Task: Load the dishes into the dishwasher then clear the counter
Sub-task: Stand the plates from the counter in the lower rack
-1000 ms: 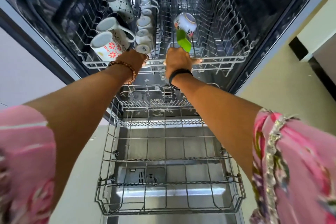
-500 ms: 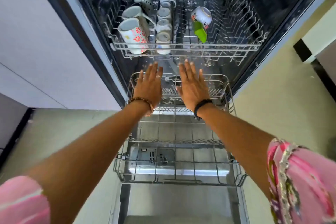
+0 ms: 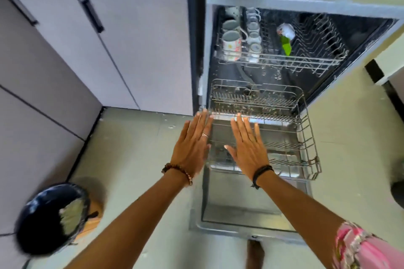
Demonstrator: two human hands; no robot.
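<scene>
The dishwasher [image 3: 306,3] stands open with its door [image 3: 251,214] folded down. Its upper rack [image 3: 284,61] is pushed in and holds several mugs [image 3: 231,43], a small patterned cup [image 3: 286,31] and a green utensil [image 3: 286,45]. The lower rack [image 3: 306,137] is pulled out over the door and holds no dishes. My left hand [image 3: 192,148] and my right hand [image 3: 249,146] hover flat above the lower rack's near left part, fingers straight, holding nothing.
Grey cabinet doors [image 3: 131,50] with black handles stand left of the dishwasher. A black bin [image 3: 50,218] with a liner sits on the pale floor at the lower left. A dark-edged white unit [image 3: 389,65] is at the far right.
My hands let go of the upper rack after pushing it in and drew back over the lower rack. The view swung left, showing cabinets and the bin.
</scene>
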